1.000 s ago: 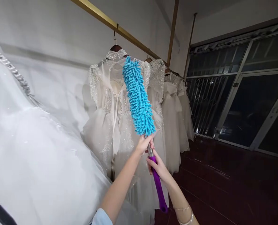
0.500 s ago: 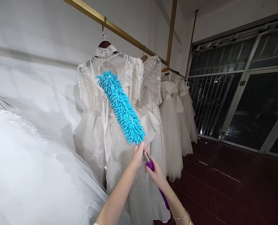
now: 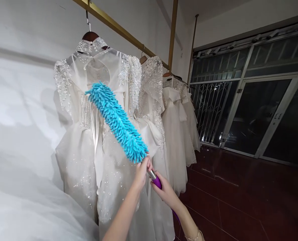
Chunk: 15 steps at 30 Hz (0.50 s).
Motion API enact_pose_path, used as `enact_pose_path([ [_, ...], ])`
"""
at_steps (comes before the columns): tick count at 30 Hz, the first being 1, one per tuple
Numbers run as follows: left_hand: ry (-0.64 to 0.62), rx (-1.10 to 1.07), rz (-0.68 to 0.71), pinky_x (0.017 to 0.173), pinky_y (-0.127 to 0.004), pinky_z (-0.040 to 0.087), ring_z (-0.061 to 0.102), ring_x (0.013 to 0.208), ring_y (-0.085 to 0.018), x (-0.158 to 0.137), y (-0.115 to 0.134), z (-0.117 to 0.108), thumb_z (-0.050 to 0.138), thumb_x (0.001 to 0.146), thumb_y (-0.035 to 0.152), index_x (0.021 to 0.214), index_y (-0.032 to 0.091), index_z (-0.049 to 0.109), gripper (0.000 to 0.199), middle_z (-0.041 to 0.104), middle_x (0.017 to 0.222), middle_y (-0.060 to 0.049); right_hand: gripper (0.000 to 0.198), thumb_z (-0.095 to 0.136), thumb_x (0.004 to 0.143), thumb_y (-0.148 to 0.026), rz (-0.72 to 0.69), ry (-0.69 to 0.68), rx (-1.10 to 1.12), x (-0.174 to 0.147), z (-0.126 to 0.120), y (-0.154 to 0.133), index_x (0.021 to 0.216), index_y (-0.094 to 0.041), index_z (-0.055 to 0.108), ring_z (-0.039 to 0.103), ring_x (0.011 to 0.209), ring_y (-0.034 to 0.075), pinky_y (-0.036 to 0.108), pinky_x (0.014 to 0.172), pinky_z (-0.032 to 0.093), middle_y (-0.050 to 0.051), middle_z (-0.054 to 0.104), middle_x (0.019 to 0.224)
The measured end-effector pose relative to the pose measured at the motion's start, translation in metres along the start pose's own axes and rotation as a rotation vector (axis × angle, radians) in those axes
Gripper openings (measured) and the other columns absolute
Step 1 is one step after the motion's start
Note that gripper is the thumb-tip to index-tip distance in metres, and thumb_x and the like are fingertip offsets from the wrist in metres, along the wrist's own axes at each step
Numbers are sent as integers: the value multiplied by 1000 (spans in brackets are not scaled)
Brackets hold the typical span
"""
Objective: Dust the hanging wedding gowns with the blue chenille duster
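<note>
A duster (image 3: 118,122) with a fluffy blue head slants up to the left in front of a beaded white wedding dress (image 3: 76,160). Whether its fibres touch the fabric I cannot tell. My left hand (image 3: 141,170) is closed around the metal rod just below the blue head. Lower down, my right hand (image 3: 165,190) wraps the purple handle, part of which is hidden behind my wrist. The dress hangs from a brown hanger (image 3: 90,36) and has a sheer beaded collar and sparkling sleeves.
A gold rail (image 3: 118,28) runs along the white wall, carrying several more white gowns (image 3: 175,134) to the right. White tulle (image 3: 38,201) fills the lower left. Glass doors (image 3: 259,113) stand at the right above a dark red tiled floor (image 3: 221,194).
My view has shifted right and nearer, so the dresses sit further left and look larger. The duster and both hands have moved slightly left and down in view, grips unchanged.
</note>
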<state>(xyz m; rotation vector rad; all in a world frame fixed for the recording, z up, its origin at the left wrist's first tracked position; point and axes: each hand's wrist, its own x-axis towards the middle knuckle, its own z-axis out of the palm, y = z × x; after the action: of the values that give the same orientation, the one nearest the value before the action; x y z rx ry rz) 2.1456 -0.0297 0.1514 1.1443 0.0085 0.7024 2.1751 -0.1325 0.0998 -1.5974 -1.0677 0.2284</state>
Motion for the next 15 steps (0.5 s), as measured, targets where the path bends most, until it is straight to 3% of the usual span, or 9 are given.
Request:
enact_pose_path([
  [3, -63, 32, 3, 49, -21, 37, 32, 37, -6, 16, 3, 9, 52, 75, 34, 47, 21, 33, 36, 31, 37, 10, 8, 47, 81, -23, -44, 23, -2, 15, -14, 4, 90, -22, 48, 28, 53, 9, 25, 52, 25, -7, 31, 62],
  [8, -221, 132, -23, 40, -21, 30, 35, 32, -6, 65, 5, 43, 59, 72, 38, 50, 20, 40, 34, 37, 36, 9, 14, 46, 82, -29, -64, 226, 51, 52, -32, 19, 94, -23, 43, 29, 52, 10, 26, 50, 26, -6, 32, 62],
  [11, -250, 191, -28, 38, -22, 29, 38, 31, -7, 93, -5, 57, 58, 71, 36, 53, 21, 42, 29, 39, 37, 9, 17, 45, 82, -32, 19, 303, 108, 66, -40, 30, 95, -23, 40, 25, 41, 9, 25, 41, 24, -9, 27, 52],
  [15, -238, 216, -48, 35, -21, 29, 42, 31, -8, 127, -34, 58, 53, 72, 32, 53, 21, 42, 25, 41, 40, 8, 17, 43, 84, -37, 152, 262, 160, 79, -48, 45, 92, -23, 39, 22, 31, 6, 21, 31, 20, -13, 25, 42],
])
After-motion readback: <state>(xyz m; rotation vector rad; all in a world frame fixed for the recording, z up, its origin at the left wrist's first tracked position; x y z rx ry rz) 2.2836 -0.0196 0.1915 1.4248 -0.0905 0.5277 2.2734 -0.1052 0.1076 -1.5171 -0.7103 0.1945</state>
